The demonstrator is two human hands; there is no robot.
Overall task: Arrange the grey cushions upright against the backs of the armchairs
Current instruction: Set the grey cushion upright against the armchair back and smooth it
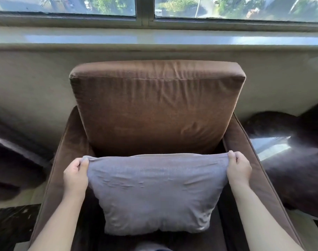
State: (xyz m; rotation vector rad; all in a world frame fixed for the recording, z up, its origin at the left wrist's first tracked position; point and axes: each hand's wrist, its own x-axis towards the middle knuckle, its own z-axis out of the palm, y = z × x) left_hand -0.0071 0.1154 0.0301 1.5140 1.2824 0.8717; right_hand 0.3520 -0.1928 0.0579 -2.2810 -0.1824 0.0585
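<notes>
I've got one grey cushion (154,194) pinched at both top corners, my left hand (75,176) clamped on the left corner, my right hand (239,169) clamped on the right, fabric bunched under the fingers. The cushion hangs over the seat of the brown armchair (158,113), its top edge level with the foot of the back cushion; whether its bottom edge touches the seat, I can't tell. There's a dark gap showing between the cushion's top edge and the chair back. On each side, the padded arms run just outside my wrists, so the room sideways is narrow. Count: one grey cushion, one armchair fully in view, two hands. A dark glossy table (288,160) sits right of the chair, the window sill (154,38) runs behind.
</notes>
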